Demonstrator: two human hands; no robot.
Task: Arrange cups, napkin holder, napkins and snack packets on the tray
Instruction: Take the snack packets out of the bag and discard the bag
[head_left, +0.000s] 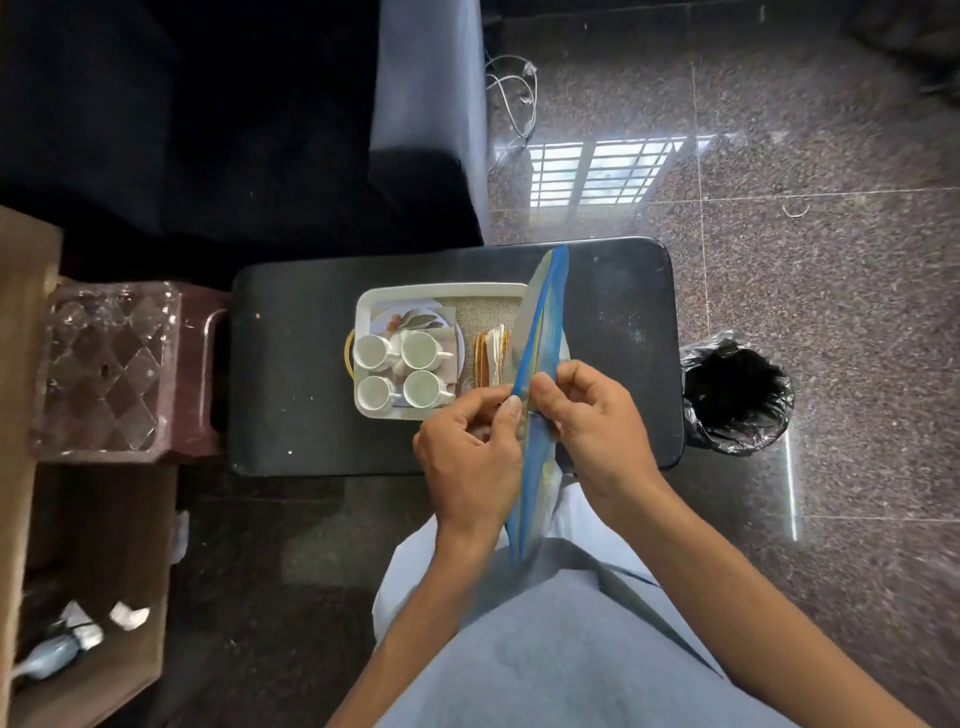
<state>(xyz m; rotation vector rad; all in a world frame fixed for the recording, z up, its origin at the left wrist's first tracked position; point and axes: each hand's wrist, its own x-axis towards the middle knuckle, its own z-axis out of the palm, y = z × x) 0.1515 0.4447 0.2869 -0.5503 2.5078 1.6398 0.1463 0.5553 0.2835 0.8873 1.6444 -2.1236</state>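
A white tray (363, 306) rests on a low black table (291, 364). Several white cups (421, 351) stand in its left half, partly on a leaf-patterned plate (410, 319). A gold napkin holder (485, 356) with napkins (497, 343) stands upright right of the cups. A blue snack packet (543, 332) is held edge-on above the tray's right side, hiding that part of the tray. My left hand (470, 457) and my right hand (592, 423) both pinch the packet near its middle, thumbs close together.
A bin lined with a black bag (735, 395) stands right of the table. A clear patterned container (104, 369) sits on a brown stool (200, 374) at the left. A cardboard box (78, 597) lies at lower left, a dark sofa (208, 130) behind. White cables (511, 93) lie on the floor.
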